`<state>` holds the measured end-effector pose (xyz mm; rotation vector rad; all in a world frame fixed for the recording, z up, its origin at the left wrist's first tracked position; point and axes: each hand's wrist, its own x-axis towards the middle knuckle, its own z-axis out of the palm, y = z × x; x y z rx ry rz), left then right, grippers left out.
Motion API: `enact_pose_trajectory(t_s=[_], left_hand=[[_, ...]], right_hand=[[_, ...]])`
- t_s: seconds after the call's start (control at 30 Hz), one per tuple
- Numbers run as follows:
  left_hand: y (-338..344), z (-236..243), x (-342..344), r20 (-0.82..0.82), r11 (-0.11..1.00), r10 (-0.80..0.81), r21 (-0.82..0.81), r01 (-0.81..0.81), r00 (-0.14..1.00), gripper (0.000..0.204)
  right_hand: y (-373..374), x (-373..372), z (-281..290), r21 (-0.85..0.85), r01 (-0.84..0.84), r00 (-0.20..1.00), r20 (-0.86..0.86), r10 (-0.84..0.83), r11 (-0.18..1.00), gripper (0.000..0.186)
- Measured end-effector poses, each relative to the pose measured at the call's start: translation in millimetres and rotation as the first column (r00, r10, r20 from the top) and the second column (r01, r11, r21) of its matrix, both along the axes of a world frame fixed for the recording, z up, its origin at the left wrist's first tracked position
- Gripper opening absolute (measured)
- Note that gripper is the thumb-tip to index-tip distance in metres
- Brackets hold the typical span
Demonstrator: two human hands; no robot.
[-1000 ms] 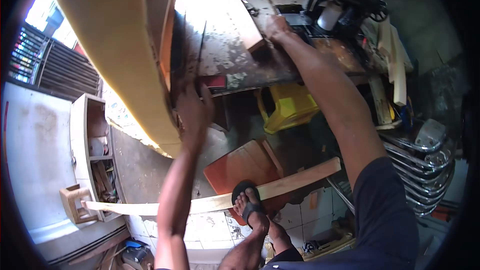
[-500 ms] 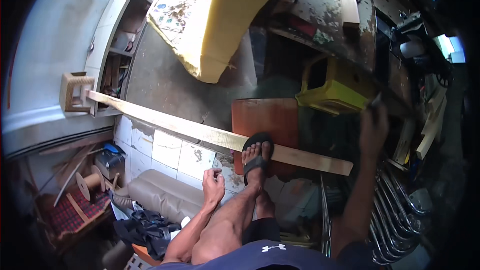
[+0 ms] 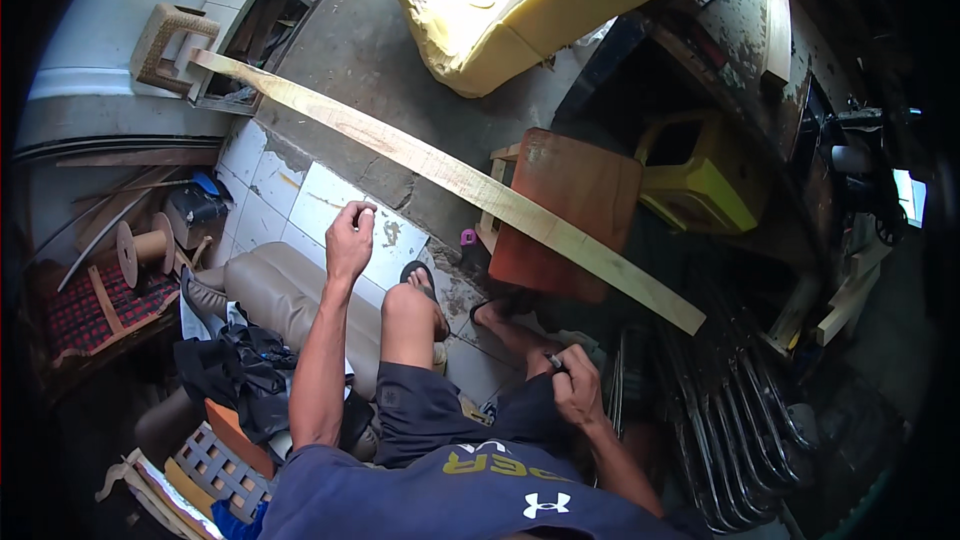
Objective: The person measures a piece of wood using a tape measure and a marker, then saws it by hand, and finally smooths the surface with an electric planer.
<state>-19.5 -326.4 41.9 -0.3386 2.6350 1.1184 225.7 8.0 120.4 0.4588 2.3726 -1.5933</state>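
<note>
My left hand [image 3: 350, 240] is raised left of my legs, fingers curled toward the thumb; I cannot make out whether anything is in them. My right hand [image 3: 576, 390] is beside my right thigh, closed on a small dark pen-like tool. In front of both hands a long pale wooden plank [image 3: 395, 160] lies across a reddish-brown wooden seat [image 3: 555, 165], its far-left end at a woven box [image 3: 150, 50]. My sandalled feet [image 3: 425, 280] are below the plank.
Yellow foam [image 3: 500, 50] stands at the back. A yellow plastic stool [image 3: 715, 190] sits under the worn bench [image 3: 755, 20] with a sewing machine [image 3: 855, 170]. Chrome tubes [image 3: 740, 420] are stacked at right. A padded grey cushion [image 3: 275, 300] and wood scraps [image 3: 105, 210] lie at left.
Both hands have left the bench area and dropped toward my body. My raised foot has come down off the plank. The view has turned toward the lower left.
</note>
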Motion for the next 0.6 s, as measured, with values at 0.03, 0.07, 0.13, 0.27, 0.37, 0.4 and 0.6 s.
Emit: enact_pose_trajectory(t_s=[0.03, 0.07, 0.13, 0.27, 0.37, 0.4, 0.6], left_hand=[[-0.9, -19.0, 5.3, -0.012, 0.999, 0.01, 0.032, -0.009, 1.0, 0.023], [-4.3, -46.8, 2.3, -0.051, 0.998, 0.021, 0.067, -0.017, 0.999, 0.023], [-6.5, -114.6, 15.9, -0.005, 0.999, -0.029, 0.027, 0.029, 1.0, 0.024], [-8.3, -307.7, 81.1, 0.314, 0.943, -0.243, -0.148, 0.3, 0.918, 0.038], [18.0, -374.7, 121.6, 0.617, 0.871, -0.268, -0.173, 0.46, 0.74, 0.057], [30.0, -394.2, 142.7, 0.63, 0.876, -0.279, -0.144, 0.461, 0.725, 0.057], [24.4, -499.2, 146.9, 0.257, 0.676, -0.596, -0.353, 0.647, 0.761, 0.048]], right_hand=[[-4.6, 1.5, -0.7, 0.02, -0.035, 0.999, 0.032, 0.034, 0.999, 0.006], [-9.0, -3.1, -10.2, 0.01, -0.093, 0.995, -0.046, 0.094, 0.996, 0.007], [-21.6, -9.5, -38.7, -0.053, -0.176, 0.984, -0.003, 0.176, 0.983, 0.01], [-42.9, -12.4, -120.6, -0.086, -0.296, 0.933, 0.189, 0.307, 0.951, 0.02], [-52.9, -6.3, -199.9, 0.136, -0.598, 0.776, 0.344, 0.528, 0.79, 0.025], [-55.0, 7.5, -233.8, 0.137, -0.604, 0.766, 0.374, 0.523, 0.785, 0.025], [-95.4, 23.3, -467.9, 0.122, -0.544, 0.829, 0.231, 0.509, 0.83, 0.03]])
